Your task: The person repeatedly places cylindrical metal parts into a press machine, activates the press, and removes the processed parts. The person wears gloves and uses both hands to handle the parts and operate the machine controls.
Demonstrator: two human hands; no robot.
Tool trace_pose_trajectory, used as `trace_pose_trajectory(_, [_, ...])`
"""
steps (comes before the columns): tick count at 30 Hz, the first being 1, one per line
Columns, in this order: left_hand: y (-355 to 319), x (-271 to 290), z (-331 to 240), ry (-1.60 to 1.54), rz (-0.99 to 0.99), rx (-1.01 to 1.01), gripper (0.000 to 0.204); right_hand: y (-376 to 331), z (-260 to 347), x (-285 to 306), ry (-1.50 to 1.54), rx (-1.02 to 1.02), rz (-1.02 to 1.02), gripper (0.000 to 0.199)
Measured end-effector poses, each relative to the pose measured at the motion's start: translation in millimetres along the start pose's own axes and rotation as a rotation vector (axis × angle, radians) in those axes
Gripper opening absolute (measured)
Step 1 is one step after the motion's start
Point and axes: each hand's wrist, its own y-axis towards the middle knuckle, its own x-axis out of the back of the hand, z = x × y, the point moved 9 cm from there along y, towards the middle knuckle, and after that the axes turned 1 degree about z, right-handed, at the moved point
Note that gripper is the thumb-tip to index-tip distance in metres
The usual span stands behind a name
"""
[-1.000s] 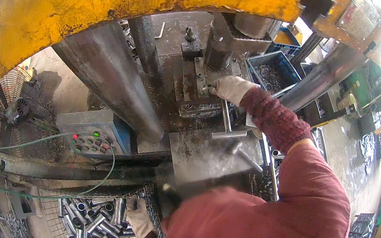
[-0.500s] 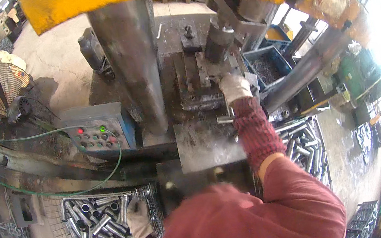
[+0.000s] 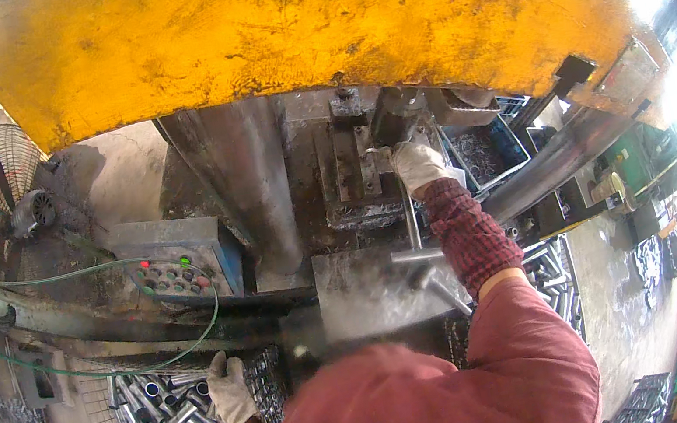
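Observation:
My right hand [image 3: 420, 165], in a pale glove, reaches to the side of the steel die block [image 3: 355, 164] under the press. Its fingers are closed beside a dark cylindrical part [image 3: 396, 114]; what they grip is hidden. From beneath this hand runs a T-shaped metal bar [image 3: 416, 254], and I cannot tell whether it is held. On the steel plate [image 3: 359, 283] below, a blurred metal tube [image 3: 445, 294] lies slanted near its right edge. My gloved left hand [image 3: 231, 391] is at the right side of a wire bin of short metal tubes [image 3: 179, 421], fingers apart, with nothing visible between them.
The yellow press beam [image 3: 309, 26] spans the top, with a thick steel column [image 3: 251, 190] below. A control box [image 3: 173, 260] with lit buttons and a green hose stands left. A fan [image 3: 14, 179] is farther left. More tubes [image 3: 557, 274] and a blue crate [image 3: 484, 149] are right.
The view has shifted, so the yellow beam covers more of the top. A slanted tube now shows at the plate's right edge. My left hand has moved slightly left; the right remains at the die.

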Motion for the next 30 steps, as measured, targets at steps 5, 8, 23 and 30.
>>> trace_pose_trajectory(5, [-6.7,5.0,10.6,0.15,-0.031,0.015,0.053,0.6,4.2,5.4,0.042,-0.019,0.05,0.022])
trace_pose_trajectory(8, [-11.9,10.6,19.1,0.125,-0.027,0.016,0.053,7.0,-7.0,9.5,0.125,-0.097,0.052,0.022])
trace_pose_trajectory(23, [-27.7,19.6,55.0,-0.103,0.041,-0.011,0.042,-11.9,33.3,-7.4,0.0,0.039,0.086,0.034])
trace_pose_trajectory(30, [-33.8,53.4,92.6,-0.129,0.015,0.128,0.051,3.5,22.4,-64.0,-0.246,0.167,0.127,0.027])
